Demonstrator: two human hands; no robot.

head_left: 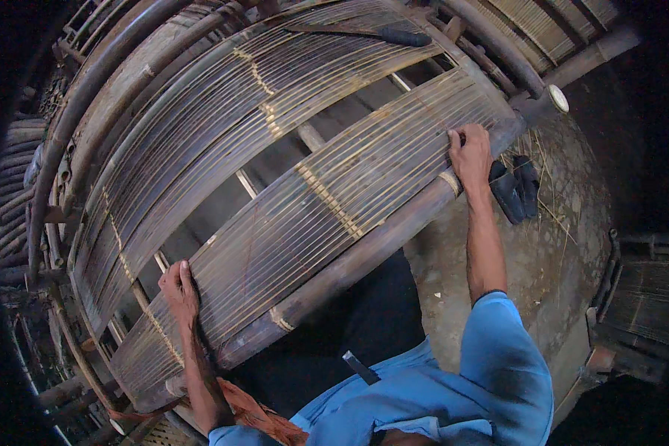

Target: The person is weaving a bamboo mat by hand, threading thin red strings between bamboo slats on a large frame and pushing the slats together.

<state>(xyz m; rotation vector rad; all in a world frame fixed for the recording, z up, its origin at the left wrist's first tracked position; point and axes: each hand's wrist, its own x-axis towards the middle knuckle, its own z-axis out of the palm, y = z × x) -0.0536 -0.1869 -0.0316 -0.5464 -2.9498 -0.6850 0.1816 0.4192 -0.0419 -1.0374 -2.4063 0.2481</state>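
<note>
A long slatted bamboo panel (275,223) lies slantwise across the near side of a bamboo frame, its thin strips bound by pale woven ties. My left hand (179,288) grips the panel's far edge close to its left end, fingers curled beside a gap. Over the panel's right end, my right hand (470,152) is closed with bent fingers against the strips; what it pinches is hidden. A thick bamboo pole (349,271) runs along the panel's near edge, with cord bindings around it.
Beyond the gaps lies a wider slatted section (193,134), with a dark-handled long knife (405,37) at its far end. Dark sandals (514,189) and loose straws are on the floor at right. Stacked poles (18,193) stand at left. An orange-brown cloth (256,416) hangs by my left forearm.
</note>
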